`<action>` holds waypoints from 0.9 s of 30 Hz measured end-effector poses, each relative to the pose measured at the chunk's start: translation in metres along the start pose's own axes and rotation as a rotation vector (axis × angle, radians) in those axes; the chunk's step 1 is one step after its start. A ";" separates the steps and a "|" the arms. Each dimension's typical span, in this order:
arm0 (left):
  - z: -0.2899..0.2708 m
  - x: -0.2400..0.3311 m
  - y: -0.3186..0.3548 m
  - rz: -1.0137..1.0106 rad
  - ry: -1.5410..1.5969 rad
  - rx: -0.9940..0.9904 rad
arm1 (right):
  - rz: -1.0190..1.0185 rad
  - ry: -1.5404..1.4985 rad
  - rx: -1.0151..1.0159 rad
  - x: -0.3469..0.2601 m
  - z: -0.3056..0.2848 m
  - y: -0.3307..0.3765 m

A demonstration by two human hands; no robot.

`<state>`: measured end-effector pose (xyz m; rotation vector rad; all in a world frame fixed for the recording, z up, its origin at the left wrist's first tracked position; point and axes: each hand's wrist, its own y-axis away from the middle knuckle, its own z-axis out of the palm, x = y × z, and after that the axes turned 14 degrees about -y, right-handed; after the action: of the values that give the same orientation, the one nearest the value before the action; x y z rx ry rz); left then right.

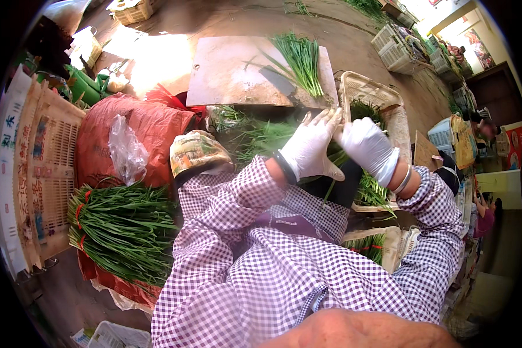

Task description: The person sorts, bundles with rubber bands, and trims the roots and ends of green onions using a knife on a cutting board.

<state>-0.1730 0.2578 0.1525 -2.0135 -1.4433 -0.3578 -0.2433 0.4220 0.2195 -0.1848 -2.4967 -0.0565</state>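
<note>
My left hand (312, 146), in a white glove, is raised over my lap with its fingers stretched out and its thumb apart. Right beside its fingertips, my right hand (366, 146), also gloved, is curled closed. What its fingers pinch, if anything, is hidden. Green chives (267, 137) lie loose below and behind my left hand. Ahead, a pale board (232, 66) bears a small bunch of chives (303, 62) at its right side. A plastic crate (395, 116) with more chives stands under and beyond my right hand.
At left, a big tied bundle of chives (124, 232) lies by a red sack (139, 130) topped with a clear plastic bag (126, 149). A tall stack of crates (46, 168) stands farther left. Another crate with tied chives (368, 248) is near my right elbow.
</note>
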 end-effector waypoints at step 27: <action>0.068 -0.053 0.071 -0.419 1.679 -0.452 | 0.594 -1.309 0.243 0.033 0.093 -0.001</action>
<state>-0.1362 0.2456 0.0478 -0.8533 -0.5654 -2.0262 -0.3250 0.4325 0.1646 -1.1483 -3.5075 0.8649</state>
